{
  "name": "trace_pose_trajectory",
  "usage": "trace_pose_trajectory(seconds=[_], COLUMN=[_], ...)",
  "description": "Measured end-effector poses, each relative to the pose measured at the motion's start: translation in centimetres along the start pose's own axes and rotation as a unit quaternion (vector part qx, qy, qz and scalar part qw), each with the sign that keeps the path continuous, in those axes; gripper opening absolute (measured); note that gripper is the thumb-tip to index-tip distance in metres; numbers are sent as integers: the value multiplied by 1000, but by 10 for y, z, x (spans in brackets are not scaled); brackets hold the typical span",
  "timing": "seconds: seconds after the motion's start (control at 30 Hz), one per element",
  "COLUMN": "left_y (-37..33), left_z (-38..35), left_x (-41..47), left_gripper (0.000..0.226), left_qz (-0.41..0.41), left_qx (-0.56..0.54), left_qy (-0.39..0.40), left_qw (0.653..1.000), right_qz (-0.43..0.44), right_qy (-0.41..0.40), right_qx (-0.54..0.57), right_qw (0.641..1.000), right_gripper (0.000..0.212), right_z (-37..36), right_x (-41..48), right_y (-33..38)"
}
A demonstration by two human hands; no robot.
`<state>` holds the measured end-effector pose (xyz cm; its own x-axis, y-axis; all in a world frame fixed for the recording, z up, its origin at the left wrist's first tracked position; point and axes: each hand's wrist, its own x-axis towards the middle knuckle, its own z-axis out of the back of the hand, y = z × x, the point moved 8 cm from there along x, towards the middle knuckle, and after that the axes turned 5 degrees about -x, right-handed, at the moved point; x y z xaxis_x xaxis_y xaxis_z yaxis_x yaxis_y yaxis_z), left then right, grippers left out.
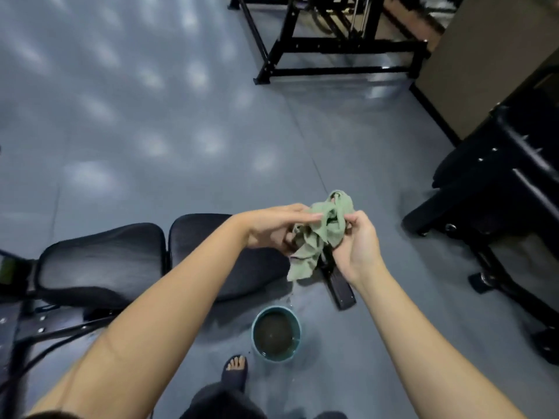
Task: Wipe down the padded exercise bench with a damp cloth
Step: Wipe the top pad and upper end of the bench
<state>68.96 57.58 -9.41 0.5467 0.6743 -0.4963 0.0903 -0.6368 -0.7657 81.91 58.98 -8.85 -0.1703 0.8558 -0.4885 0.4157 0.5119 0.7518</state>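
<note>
Grey gym floor (136, 131), glossy, with ceiling lights mirrored across the upper left.

1. Left hand (272, 228), centre frame: thumb and long fingers closed on one side of the green cloth (322, 234).
2. Right hand (357, 246): fingers curled, pinching the opposite side. The pair is probably wringing or opening out the bunched fabric, hence held away from the body.
3. Cloth: crumpled, one tail hanging below the hands, touching nothing else.
4. Teal bucket (276, 335), lower centre: holds dark water and sits below the cloth, likely to catch drips. Wet spots lie beside it.
5. Padded bench (99, 261), lower left: black, two pads, not yet touched by the cloth.
6. Black rack (332, 49), top centre.
</note>
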Motion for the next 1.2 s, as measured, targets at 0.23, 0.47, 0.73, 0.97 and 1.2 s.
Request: trace_pose_trajectory(seconds=[0.23,0.47,0.73,0.97,1.2], left_y=[-43,-48,-71,13,74], left_z=[-5,-54,-19,29,84], left_x=[76,155,96,18,7], left_gripper=[33,31,27,26,26], left_qz=[-44,-44,-78,-31,16], left_qx=[24,-88,-20,-79,-189], left_qy=[-75,-129,-396,-564,-614], left_qw=[996,987,915,821,766], right_qz=[63,139,161,2,27], right_qy=[166,258,269,284,307], right_qx=[-351,-524,-502,-362,-473], right_qw=[919,800,806,888,826], right_gripper=[55,75,38,14,30], right_z=[55,109,80,21,-10], right_x=[59,112,164,198,252], right_y=[47,118,172,136,133])
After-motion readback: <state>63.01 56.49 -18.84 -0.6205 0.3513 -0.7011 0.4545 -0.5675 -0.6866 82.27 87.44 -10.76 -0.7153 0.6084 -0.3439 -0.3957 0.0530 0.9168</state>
